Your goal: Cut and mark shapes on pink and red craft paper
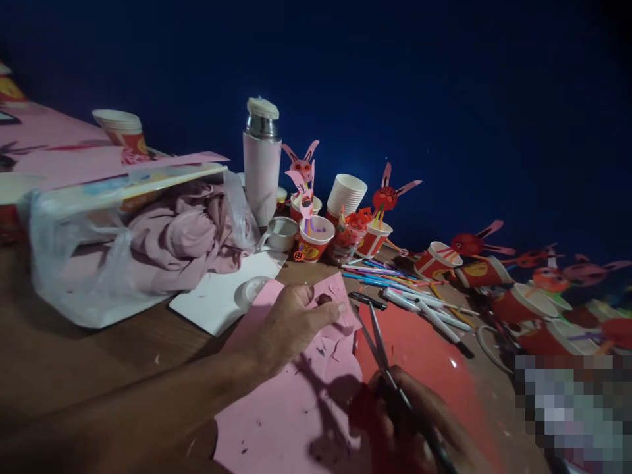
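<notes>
Between the thumb and fingers of my left hand (291,326) is a small piece of pink paper (340,303), held up above the table. My right hand (419,411) grips a pair of scissors (382,352), whose blades are spread and point up toward the right edge of that piece. Under both hands lies a larger pink sheet (291,421) with a cut, curved edge and dark scraps scattered on it. A red sheet (419,355) lies beside it on the right, partly beneath my right hand.
Pens and markers (429,309) lie behind the red sheet. Paper cups (316,240) holding rabbit-eared paper figures line the back and right. A thermos flask (262,164), a metal cup (280,234) and a plastic bag (89,270) with pink cloth stand left of them.
</notes>
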Available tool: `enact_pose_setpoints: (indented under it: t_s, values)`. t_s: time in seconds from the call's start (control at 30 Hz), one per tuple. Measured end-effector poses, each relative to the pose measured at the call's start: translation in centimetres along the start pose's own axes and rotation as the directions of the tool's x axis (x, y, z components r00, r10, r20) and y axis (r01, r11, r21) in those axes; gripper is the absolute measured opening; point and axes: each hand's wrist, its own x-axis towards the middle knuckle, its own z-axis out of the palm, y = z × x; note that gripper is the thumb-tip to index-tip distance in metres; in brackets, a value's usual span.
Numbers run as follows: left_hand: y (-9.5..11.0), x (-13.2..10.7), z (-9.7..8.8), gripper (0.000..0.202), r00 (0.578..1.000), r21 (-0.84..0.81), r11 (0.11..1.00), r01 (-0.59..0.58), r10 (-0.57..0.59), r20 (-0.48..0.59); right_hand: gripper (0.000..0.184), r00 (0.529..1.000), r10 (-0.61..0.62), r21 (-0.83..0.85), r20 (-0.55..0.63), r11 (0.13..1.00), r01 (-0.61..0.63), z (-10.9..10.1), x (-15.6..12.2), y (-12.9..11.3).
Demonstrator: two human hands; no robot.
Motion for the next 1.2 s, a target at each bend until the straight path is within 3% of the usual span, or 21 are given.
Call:
enact_pose_setpoints:
  t_s: [0.2, 0.37, 0.57, 0.67, 0.77, 0.93, 1.2]
  values:
    - [0.4, -1.0, 0.6, 0.018, 0.998, 0.003, 1.0, -0.03, 0.03, 0.058, 0.032, 0.999, -0.03, -0.095, -0.023, 0.995, 0.028, 0.3, -0.2, -0.6]
    - [0.6, -1.6, 1.2, 0.017, 0.998, 0.032, 0.998, -0.045, 0.044, 0.042, 0.023, 0.999, -0.017, -0.05, 0.03, 0.999, 0.019, 0.2, -1.0, 0.4]
    - [0.6, -2.0, 1.6, 0.02, 0.994, 0.033, 0.993, -0.113, 0.112, 0.016, 0.044, 1.0, 0.013, -0.054, -0.025, 0.998, -0.015, -0.3, -1.9, 1.6]
    - [0.7, -2.2, 1.7, 0.02, 0.993, 0.04, 0.993, -0.115, 0.114, 0.019, 0.04, 1.0, -0.002, -0.046, -0.018, 0.999, 0.001, 0.0, -1.9, 1.1]
    - [1.0, -2.4, 1.7, 0.019, 0.996, 0.055, 0.995, -0.08, 0.078, 0.031, 0.034, 0.996, 0.001, -0.026, -0.087, 1.0, -0.003, 0.6, -2.0, 0.6]
    - [1.2, -2.4, 1.7, 0.017, 0.998, 0.065, 0.997, -0.043, 0.04, 0.052, 0.045, 0.979, 0.06, -0.024, -0.196, 0.998, -0.066, 1.1, -2.1, 0.8]
    - [0.8, -2.3, 1.6, 0.016, 0.998, 0.048, 0.998, -0.038, 0.035, 0.056, 0.046, 0.973, 0.073, -0.015, -0.217, 0.997, -0.078, 1.7, -2.3, -0.1]
